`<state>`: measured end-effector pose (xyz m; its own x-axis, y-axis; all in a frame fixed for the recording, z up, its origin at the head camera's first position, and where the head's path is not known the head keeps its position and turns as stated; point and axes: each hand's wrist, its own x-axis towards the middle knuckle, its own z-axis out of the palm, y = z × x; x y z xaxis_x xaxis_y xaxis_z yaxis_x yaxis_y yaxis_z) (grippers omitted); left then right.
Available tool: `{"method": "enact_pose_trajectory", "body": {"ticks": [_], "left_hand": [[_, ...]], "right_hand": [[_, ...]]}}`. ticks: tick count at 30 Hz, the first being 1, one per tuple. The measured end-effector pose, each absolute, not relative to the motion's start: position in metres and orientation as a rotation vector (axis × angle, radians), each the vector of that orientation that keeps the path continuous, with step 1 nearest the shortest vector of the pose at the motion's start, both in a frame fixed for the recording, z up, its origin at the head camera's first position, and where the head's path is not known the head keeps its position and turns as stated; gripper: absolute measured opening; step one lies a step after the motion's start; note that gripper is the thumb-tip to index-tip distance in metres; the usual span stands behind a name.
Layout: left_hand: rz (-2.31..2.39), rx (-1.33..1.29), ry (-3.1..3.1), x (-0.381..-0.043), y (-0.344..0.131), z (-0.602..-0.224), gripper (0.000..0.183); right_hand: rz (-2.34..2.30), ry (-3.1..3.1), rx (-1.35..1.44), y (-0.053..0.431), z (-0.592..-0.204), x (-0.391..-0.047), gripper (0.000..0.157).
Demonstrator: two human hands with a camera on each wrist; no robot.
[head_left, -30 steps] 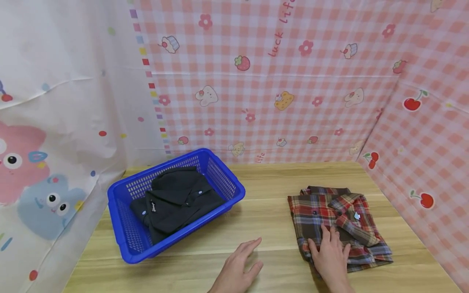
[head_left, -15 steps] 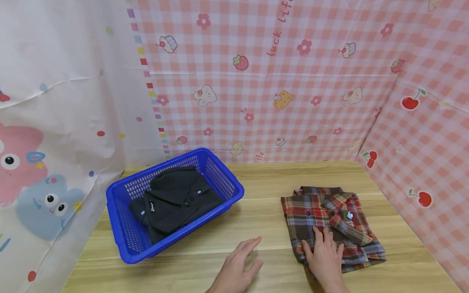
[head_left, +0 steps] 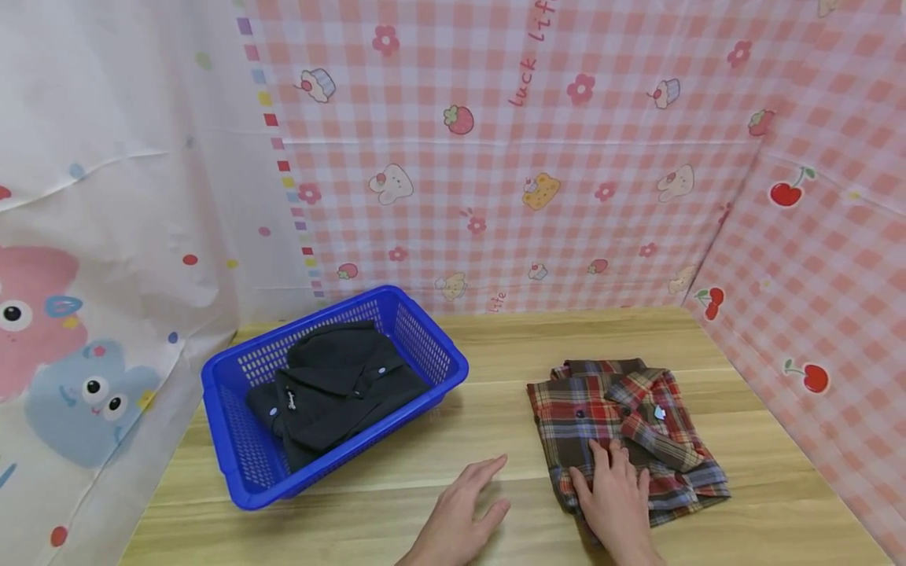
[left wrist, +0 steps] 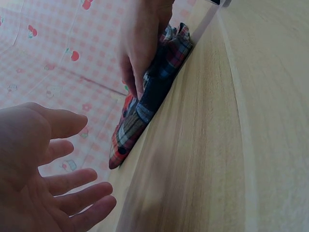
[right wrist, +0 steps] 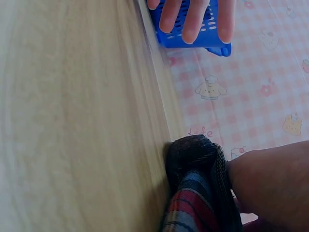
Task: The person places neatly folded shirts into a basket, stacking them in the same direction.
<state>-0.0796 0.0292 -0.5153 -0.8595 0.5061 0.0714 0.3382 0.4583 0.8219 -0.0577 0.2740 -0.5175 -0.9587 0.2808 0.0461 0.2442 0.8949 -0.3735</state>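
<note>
A folded plaid shirt (head_left: 573, 452) in red, brown and blue lies on the right part of the table, its collar toward the right. My right hand (head_left: 614, 499) rests on the shirt's near part with its fingers spread out; the wrist views show the shirt's layered edge beside this hand. To the left of the shirt, my left hand (head_left: 460, 515) hovers by the table with relaxed fingers, holding nothing. In the left wrist view, that left hand (left wrist: 63, 179) appears palm visible, apart from the shirt.
A blue plastic basket (head_left: 333, 464) stands on the left of the wooden table (head_left: 488, 393), with a folded black shirt (head_left: 347, 385) inside. Pink checked cloth (head_left: 467, 173) covers the back and right sides; a white patterned sheet (head_left: 127, 196) hangs at left.
The plaid shirt has slid leftward across the table under my right hand. My left hand has stayed almost where it was, and the whole head view has shifted slightly.
</note>
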Motion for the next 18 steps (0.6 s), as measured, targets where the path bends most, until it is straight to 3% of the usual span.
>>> {"method": "enact_pose_trajectory", "body": {"ticks": [18], "left_hand": [[1.403, 0.679, 2.497, -0.086, 0.036, -0.52, 0.053]], "right_hand": [[0.869, -2.787, -0.383, 0.316, -0.501, -0.054, 0.056]]}}
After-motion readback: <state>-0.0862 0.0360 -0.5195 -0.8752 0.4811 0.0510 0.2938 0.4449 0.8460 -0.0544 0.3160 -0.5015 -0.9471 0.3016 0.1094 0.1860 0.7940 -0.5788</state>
